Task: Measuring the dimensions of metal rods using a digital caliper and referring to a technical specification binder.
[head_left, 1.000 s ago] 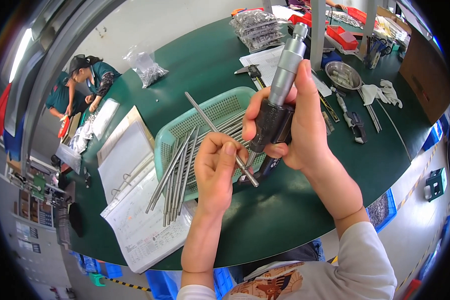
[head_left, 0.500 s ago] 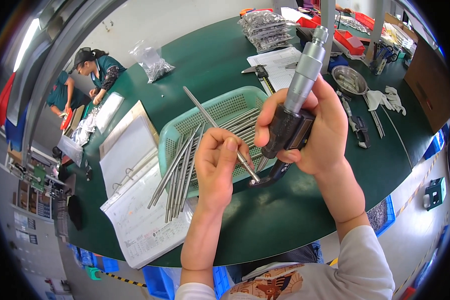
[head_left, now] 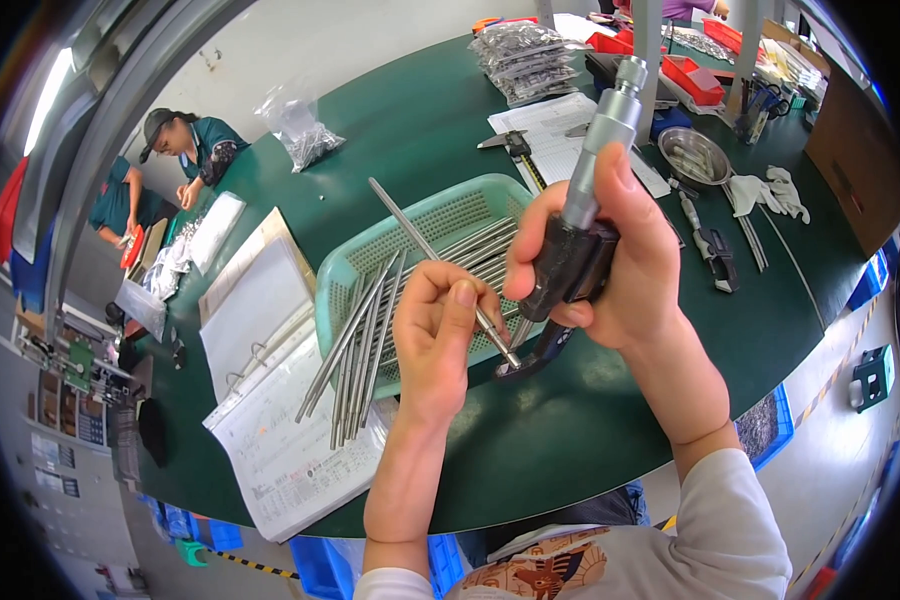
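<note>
Green worktable (head_left: 410, 130), grey floor (head_left: 830, 520), bright ceiling striplight (head_left: 48, 90).

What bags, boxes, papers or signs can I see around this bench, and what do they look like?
Clear bag: far left of the table, crumpled, small metal parts inside.
Stacked bags: far edge, clear, grey contents.
Cardboard box: right edge, brown.
Binder: left of the green basket, open, white pages.
Printed sheet: beyond the basket, white.

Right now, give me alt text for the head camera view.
The right hand grips a black-and-silver micrometer onto a thin steel rod held by the left hand, above a pale green plastic basket of similar rods on a dark green table.
</note>
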`<act>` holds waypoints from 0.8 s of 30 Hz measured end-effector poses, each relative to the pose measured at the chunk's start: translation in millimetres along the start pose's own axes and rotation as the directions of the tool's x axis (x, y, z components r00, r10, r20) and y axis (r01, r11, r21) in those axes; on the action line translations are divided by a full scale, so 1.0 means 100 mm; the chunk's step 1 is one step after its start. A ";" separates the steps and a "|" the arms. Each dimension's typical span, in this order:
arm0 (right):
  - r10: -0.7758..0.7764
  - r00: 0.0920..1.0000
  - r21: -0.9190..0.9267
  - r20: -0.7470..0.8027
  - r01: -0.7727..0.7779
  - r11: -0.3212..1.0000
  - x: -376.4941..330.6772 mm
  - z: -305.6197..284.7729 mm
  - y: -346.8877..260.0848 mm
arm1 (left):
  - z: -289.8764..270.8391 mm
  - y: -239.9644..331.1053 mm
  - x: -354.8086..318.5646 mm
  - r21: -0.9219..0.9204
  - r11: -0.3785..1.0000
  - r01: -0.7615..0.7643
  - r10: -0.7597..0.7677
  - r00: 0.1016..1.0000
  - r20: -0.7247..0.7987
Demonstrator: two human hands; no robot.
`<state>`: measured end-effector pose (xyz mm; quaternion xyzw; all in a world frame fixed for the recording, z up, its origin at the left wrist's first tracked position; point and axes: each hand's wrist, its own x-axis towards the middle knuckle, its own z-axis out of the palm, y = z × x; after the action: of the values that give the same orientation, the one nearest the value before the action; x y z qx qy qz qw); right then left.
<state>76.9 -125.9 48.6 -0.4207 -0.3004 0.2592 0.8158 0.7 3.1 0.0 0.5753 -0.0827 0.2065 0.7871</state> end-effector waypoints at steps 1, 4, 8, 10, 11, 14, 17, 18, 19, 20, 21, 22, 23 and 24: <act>-0.001 1.000 0.002 -0.003 0.001 1.000 0.00 -0.01 0.02 | -0.01 0.00 0.00 0.008 1.000 0.009 -0.009 1.000 -0.013; -0.030 0.999 0.101 0.038 0.026 0.995 0.00 0.01 0.01 | 0.00 0.00 0.01 0.019 1.000 0.019 -0.019 1.000 -0.020; 0.034 0.999 0.188 -0.006 -0.032 0.982 0.01 0.03 -0.04 | 0.00 0.00 0.02 0.013 1.000 0.017 -0.017 1.000 -0.004; 0.030 0.999 0.161 -0.010 -0.028 0.987 0.02 0.03 -0.02 | 0.00 -0.01 0.02 0.007 1.000 0.030 -0.030 0.999 -0.014; 0.026 1.000 0.164 -0.013 -0.023 0.986 0.03 0.02 -0.02 | 0.01 -0.01 0.02 -0.001 0.999 0.041 -0.041 0.999 -0.026; 0.050 0.999 0.103 -0.017 -0.048 0.993 0.03 0.02 -0.02 | 0.02 -0.02 0.02 -0.001 0.999 0.046 -0.046 0.997 -0.058; 0.041 0.999 0.203 0.032 -0.047 0.978 0.05 -0.01 0.02 | 0.00 -0.05 0.03 -0.026 0.999 0.044 -0.046 0.998 -0.048; 0.040 0.997 0.214 0.060 -0.052 0.975 0.05 -0.01 0.00 | 0.00 -0.05 0.03 -0.007 0.999 0.034 -0.035 0.997 -0.067; 0.030 0.998 0.214 0.055 -0.041 0.976 0.03 -0.01 -0.01 | 0.01 -0.04 0.03 -0.005 0.999 0.034 -0.035 0.998 -0.056; 0.030 0.998 0.186 0.048 -0.039 0.982 0.02 0.00 -0.03 | 0.01 -0.03 0.03 0.004 0.999 0.038 -0.037 0.998 -0.053; 0.036 0.998 0.155 0.044 -0.042 0.987 0.02 0.02 -0.02 | -0.01 -0.02 0.02 0.011 0.999 0.040 -0.039 0.998 -0.055; 0.044 0.998 0.134 0.043 -0.050 0.990 0.02 0.04 -0.03 | -0.02 -0.01 0.02 0.034 0.998 0.046 -0.044 0.998 -0.055; 0.037 0.999 0.132 0.040 -0.042 0.990 0.03 0.05 -0.02 | -0.03 -0.01 0.01 0.034 0.998 0.043 -0.042 0.998 -0.047; 0.055 0.998 0.096 0.028 -0.057 0.994 0.02 0.05 -0.01 | -0.04 -0.01 0.01 0.034 0.998 0.046 -0.045 0.998 -0.051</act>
<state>75.0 -122.1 52.9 -0.3856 -0.2860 0.3016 0.8238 1.2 6.5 -1.5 0.5857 -0.0462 0.2042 0.7830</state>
